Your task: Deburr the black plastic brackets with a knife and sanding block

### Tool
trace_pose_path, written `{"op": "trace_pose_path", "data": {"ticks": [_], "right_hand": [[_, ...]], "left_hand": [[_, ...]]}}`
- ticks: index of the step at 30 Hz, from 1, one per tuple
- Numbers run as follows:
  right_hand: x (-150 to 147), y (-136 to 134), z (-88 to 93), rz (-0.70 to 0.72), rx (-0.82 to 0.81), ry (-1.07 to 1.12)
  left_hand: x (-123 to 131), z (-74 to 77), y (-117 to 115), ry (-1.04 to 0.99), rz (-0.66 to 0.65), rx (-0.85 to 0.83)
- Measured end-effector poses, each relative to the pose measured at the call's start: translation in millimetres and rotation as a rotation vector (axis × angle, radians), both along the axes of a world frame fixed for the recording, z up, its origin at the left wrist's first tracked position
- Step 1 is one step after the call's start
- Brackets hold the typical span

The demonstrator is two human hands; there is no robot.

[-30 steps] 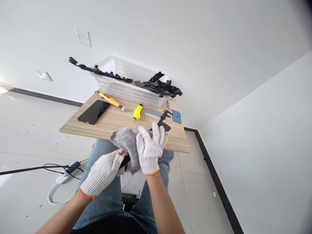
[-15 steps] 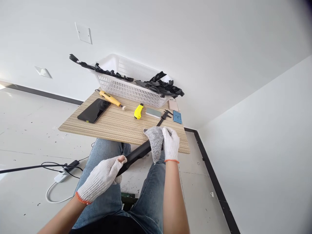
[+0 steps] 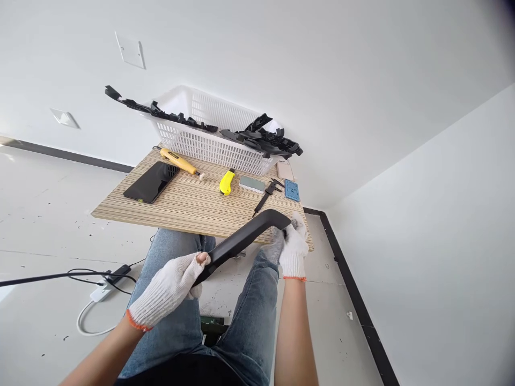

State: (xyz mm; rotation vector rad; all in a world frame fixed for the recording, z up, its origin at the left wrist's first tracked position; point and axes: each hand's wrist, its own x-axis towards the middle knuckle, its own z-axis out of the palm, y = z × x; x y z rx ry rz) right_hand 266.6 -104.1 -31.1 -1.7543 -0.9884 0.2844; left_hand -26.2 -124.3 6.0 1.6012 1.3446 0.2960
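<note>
My left hand (image 3: 173, 284), in a white knitted glove with orange trim, is closed around the near end of a long black plastic part (image 3: 241, 236). The part slants up to the right over the table's front edge and bends down at its far end. At that bent end is my right hand (image 3: 294, 245), gloved too, its fingers closed on a grey cloth (image 3: 274, 247). The cloth hangs below the part's tip, partly behind it. Whether the right fingers also touch the part, I cannot tell.
On the wooden table (image 3: 193, 209) lie a black phone (image 3: 151, 182), a yellow rotary tool (image 3: 179, 160), a yellow cutter (image 3: 227, 183), a grey block (image 3: 251, 184), black calipers (image 3: 266, 197) and a blue packet (image 3: 292, 190). Behind stands a white basket (image 3: 197, 146) with black plastic parts (image 3: 261, 136). A power strip (image 3: 103, 289) lies on the floor.
My right hand has moved right and slightly down with the cloth, off the part's upper face to its bent end. That end is now uncovered. My left hand keeps its grip.
</note>
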Motion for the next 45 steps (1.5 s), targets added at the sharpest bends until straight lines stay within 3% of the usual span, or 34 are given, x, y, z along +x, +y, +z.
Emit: {"op": "trace_pose_path", "data": {"ticks": [4, 8, 12, 15, 17, 19, 23, 25, 29, 36, 40, 45], "right_hand": [[-7, -3, -2.5, -0.039, -0.054, -0.042], [-8, -3, 5.5, -0.113, 0.069, 0.210], [-7, -8, 30.5, -0.163, 0.296, 0.464], [-11, -13, 55.4, -0.069, 0.471, 0.575], [-13, -13, 68.0, -0.042, 0.514, 0.519], [-13, -10, 73.7, -0.050, 0.429, 0.314], [-13, -6, 66.3, -0.105, 0.095, -0.196], [-16, -7, 59.8, -0.067, 0.062, -0.273], [-26, -9, 51.8, 0.217, 0.138, -0.085], [-31, -4, 39.8, 0.029, 0.408, 0.212], [-28, -5, 37.1, -0.059, 0.550, 0.465], [-35, -6, 37.8, 0.043, 0.477, 0.318]], "left_hand": [[5, 2.2, 5, 0.017, -0.018, 0.012], [7, 0.2, 9, 0.024, 0.028, 0.032], [4, -1.3, 13, 0.017, 0.082, 0.056], [3, -0.7, 16, 0.029, 0.077, 0.046], [4, -0.8, 15, 0.032, 0.047, 0.029], [5, -2.0, 14, 0.010, 0.006, 0.014], [5, -6.2, 10, -0.059, -0.029, 0.009], [5, -7.0, 9, -0.086, -0.028, 0.004], [4, -3.8, 9, -0.197, -0.053, -0.065], [0, 4.5, 5, -0.243, -0.110, -0.228], [-4, 4.3, 6, -0.219, -0.117, -0.224], [-3, 1.0, 7, -0.196, -0.131, -0.237]]}}
